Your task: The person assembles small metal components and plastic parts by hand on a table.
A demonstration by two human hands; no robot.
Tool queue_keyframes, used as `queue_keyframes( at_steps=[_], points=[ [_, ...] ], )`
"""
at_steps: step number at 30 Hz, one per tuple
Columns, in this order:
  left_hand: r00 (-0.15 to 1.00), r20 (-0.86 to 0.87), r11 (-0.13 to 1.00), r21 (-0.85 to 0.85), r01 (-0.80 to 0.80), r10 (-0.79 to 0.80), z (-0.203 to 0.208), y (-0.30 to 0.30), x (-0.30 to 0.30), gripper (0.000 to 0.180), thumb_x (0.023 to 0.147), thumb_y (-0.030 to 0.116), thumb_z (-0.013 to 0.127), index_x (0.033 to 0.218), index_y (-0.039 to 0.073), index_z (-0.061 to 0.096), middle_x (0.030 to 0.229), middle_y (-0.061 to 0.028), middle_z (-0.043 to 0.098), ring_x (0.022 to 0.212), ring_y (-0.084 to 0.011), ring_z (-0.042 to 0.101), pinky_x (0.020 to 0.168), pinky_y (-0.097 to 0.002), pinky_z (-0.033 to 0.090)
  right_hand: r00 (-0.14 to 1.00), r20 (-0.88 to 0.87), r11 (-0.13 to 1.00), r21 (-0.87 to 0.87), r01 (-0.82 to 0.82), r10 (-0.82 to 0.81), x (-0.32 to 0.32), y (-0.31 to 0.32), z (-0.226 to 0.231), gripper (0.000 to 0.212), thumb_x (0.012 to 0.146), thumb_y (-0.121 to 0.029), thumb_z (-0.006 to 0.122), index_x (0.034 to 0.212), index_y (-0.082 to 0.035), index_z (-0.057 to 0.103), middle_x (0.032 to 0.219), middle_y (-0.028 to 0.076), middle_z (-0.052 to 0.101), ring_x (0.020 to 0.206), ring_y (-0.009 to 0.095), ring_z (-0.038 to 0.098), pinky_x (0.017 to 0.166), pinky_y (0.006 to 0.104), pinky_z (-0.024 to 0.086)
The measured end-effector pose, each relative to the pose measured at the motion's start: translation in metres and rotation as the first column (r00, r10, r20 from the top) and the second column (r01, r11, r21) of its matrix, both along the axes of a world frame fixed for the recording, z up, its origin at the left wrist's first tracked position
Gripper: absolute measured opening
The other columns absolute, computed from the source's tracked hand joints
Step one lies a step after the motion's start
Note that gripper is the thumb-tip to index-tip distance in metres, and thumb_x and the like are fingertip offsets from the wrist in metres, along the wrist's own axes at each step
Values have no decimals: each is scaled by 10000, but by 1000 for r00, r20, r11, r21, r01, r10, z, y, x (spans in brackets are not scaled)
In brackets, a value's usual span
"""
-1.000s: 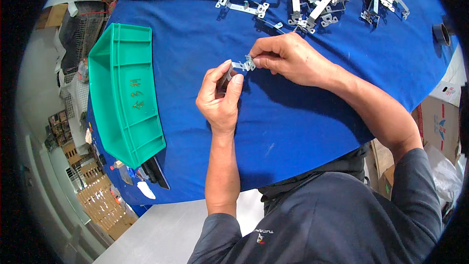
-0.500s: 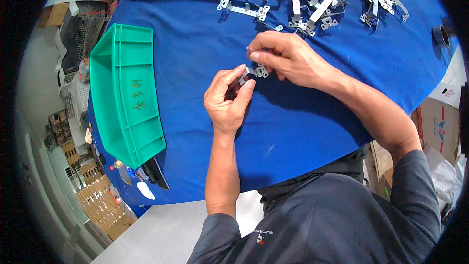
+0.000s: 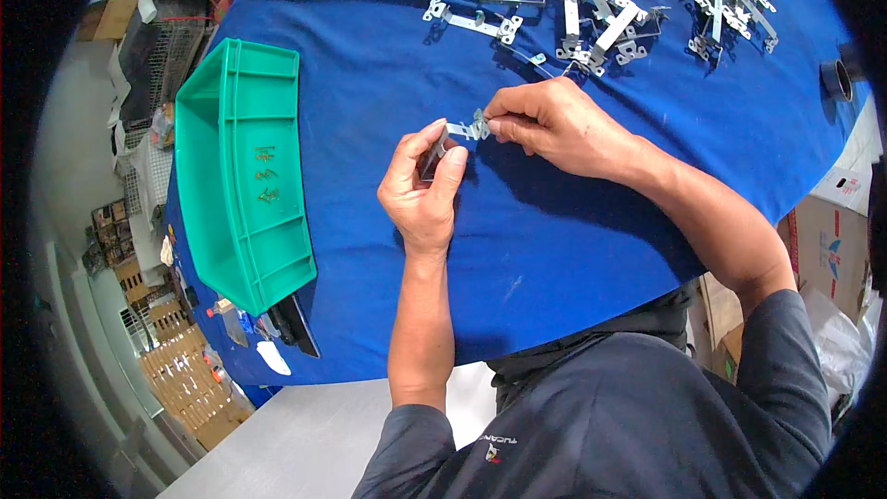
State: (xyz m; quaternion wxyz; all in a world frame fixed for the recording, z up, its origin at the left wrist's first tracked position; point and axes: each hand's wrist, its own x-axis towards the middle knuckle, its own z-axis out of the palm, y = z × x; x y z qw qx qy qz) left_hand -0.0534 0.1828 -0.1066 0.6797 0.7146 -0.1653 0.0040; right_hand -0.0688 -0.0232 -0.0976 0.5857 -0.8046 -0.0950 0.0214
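The left hand (image 3: 423,187) and right hand (image 3: 552,126) were each pinched on an end of a small metal bracket (image 3: 467,129) held just above the blue table (image 3: 388,74), where, in my judgement, a fingertip slip could have dropped it.

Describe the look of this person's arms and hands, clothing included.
Both hands are bare: the left hand and right hand wear no gloves, rings or watch. The forearms are uncovered. Dark navy sleeves are pushed up towards the elbows, part of a dark top with a small chest logo.
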Motion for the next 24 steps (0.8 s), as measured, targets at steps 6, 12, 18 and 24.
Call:
queue_keyframes(
  at_steps=[6, 12, 18, 24],
  points=[
    [1000, -16, 999, 43, 27, -26, 3, 1, -1, 293, 834, -36, 718, 1124, -34, 676, 956, -40, 659, 839, -96, 606, 746, -222, 482, 998, -59, 997, 81, 16, -11, 0, 1, -1, 190, 933, -151, 599, 985, 21, 660, 704, 144, 646, 664, 235, 668, 610, 357, 516],
    [996, 44, 987, 148, 67, -74, 3, -1, -1, 304, 809, -49, 734, 1108, -13, 693, 911, -32, 643, 766, -67, 583, 663, -200, 462, 994, -109, 961, 276, 8, 23, 3, 0, -4, 208, 972, -170, 567, 1016, 19, 641, 731, 89, 639, 609, 140, 632, 550, 312, 507],
    [987, 109, 969, 229, 90, -118, 6, -3, -2, 301, 789, -55, 742, 1083, -4, 707, 895, -32, 639, 711, -50, 572, 602, -185, 448, 995, -85, 963, 259, 72, -51, 2, 0, -1, 220, 980, -187, 565, 1005, 18, 639, 716, 59, 622, 582, 118, 602, 520, 303, 498],
    [997, 82, 997, 81, -18, 11, -2, 1, 0, 289, 813, -50, 735, 1096, -14, 688, 901, -15, 625, 753, -49, 569, 642, -185, 458, 987, -150, 974, 206, 94, -64, 0, 0, 2, 207, 954, -163, 578, 963, 32, 647, 677, 91, 634, 568, 139, 632, 545, 314, 515]
  ],
)
